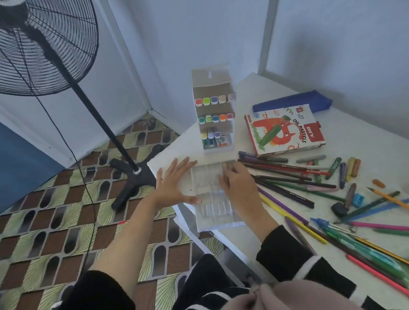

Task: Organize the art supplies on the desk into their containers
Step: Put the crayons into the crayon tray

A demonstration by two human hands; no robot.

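from my end, the clear plastic tray [211, 198] lies flat at the left corner of the desk [368, 129], its near end reaching the edge, and both hands are on it. the left hand [174, 184] is spread wide, fingers straight, with only the thumb touching the tray's left rim. the right hand [240, 188] lies palm-down over the right half, fingers loosely bent – whether they hook the far rim i cannot tell (that part is blurred). i judge the tray light, thin and a bit flexy, slick on the desktop and easy to crack if squeezed mid-span, so i'd hold it by the 2 long rims, not the ribbed middle. the coloured pencils [286, 185] and crayons [351, 167] lie scattered just to its right – stiff, light, prone to rolling. the oil pastels box [283, 130] and marker stand [213, 115] sit behind.
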